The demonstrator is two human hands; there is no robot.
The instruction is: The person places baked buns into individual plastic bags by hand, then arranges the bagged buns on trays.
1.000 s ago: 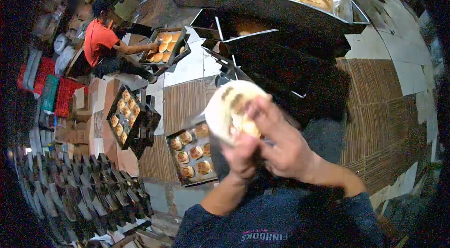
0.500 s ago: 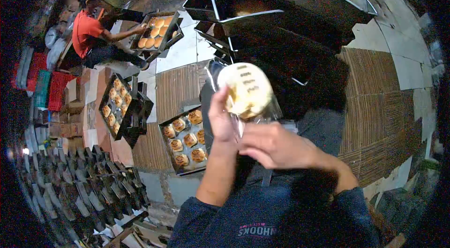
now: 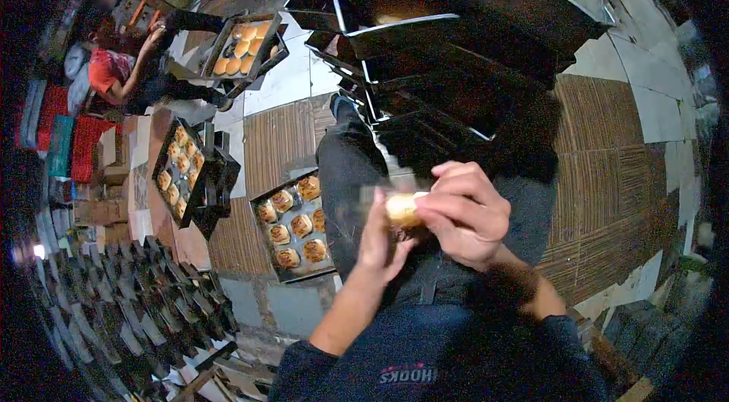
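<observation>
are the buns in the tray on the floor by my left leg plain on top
No, the buns in that metal tray have dark brown markings across their tops.

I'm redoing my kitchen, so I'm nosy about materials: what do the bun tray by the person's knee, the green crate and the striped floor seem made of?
Bun tray: probably metal, judging by its thin, shiny grey rim.
Green crate: likely plastic, from its even, bright colour.
Striped floor: wood-look, matt, perhaps printed tile; straight joints split it into squares.
</observation>
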